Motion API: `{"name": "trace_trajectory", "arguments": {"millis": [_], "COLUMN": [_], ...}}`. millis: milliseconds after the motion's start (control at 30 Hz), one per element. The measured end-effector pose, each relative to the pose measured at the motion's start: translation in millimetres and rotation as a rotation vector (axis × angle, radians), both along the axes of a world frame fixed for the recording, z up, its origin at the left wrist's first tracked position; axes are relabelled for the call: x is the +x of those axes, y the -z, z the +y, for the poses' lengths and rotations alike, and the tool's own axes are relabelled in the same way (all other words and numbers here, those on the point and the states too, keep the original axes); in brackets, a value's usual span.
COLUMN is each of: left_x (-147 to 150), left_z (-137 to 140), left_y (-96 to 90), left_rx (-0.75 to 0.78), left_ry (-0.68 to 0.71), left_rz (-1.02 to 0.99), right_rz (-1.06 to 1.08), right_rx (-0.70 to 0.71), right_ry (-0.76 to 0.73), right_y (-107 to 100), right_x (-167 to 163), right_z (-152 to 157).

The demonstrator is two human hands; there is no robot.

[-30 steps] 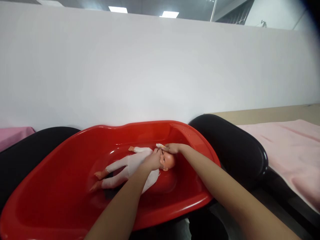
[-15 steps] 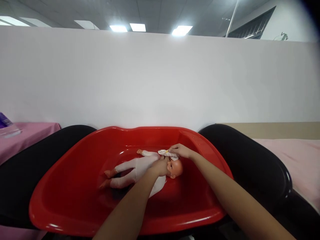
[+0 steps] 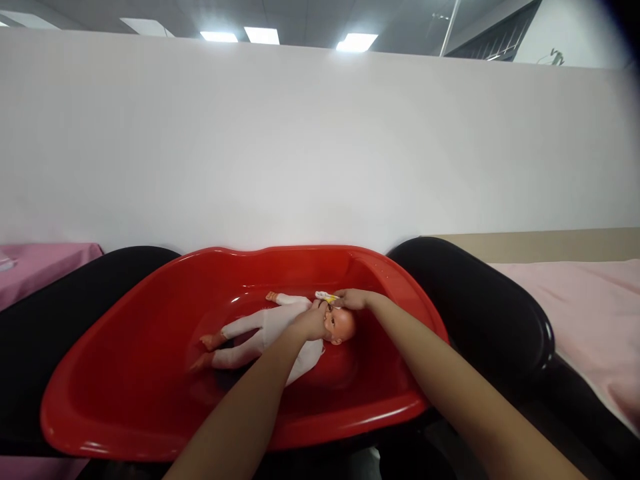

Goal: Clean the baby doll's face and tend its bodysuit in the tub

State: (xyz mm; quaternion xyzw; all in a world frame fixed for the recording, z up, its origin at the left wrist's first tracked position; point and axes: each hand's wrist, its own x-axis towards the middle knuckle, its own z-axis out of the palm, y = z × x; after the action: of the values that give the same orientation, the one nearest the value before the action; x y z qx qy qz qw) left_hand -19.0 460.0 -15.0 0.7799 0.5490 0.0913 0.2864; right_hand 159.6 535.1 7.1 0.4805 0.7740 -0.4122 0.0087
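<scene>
A baby doll (image 3: 260, 330) in a white suit lies on its back inside a red plastic tub (image 3: 150, 373), head to the right. My left hand (image 3: 311, 323) rests on the doll's neck and chest, gripping it. My right hand (image 3: 351, 299) holds a small white cloth (image 3: 325, 295) against the top of the doll's head (image 3: 340, 325).
The tub sits in a black basin or stand (image 3: 480, 313) against a white partition wall (image 3: 320, 147). A pink towel (image 3: 590, 313) covers the counter on the right, and more pink cloth (image 3: 40, 263) lies at the left.
The view shifted slightly between frames. My right hand with the cloth moved a little over the doll's head; my left hand stayed on the doll.
</scene>
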Motion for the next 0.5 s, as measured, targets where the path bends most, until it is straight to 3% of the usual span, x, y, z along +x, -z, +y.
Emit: {"name": "trace_trajectory", "arguments": {"millis": [233,367,500], "left_x": [-3.7,-2.3,-0.5], "left_z": [6.8,6.5,8.7], "left_y": [13.0,10.6,9.4], "left_rx": [0.019,0.023,-0.03], "left_ry": [0.017,0.0,-0.011], "left_rz": [0.038,0.057,0.078], "right_rz": [-0.181,-0.102,0.08], "right_rx": [0.088,0.288,0.275], "right_ry": [0.169,0.195,0.132], "right_y": [1.7,-3.9,-5.5], "right_x": [5.9,1.0,-2.2], "right_z": [6.6,6.9,5.8]}}
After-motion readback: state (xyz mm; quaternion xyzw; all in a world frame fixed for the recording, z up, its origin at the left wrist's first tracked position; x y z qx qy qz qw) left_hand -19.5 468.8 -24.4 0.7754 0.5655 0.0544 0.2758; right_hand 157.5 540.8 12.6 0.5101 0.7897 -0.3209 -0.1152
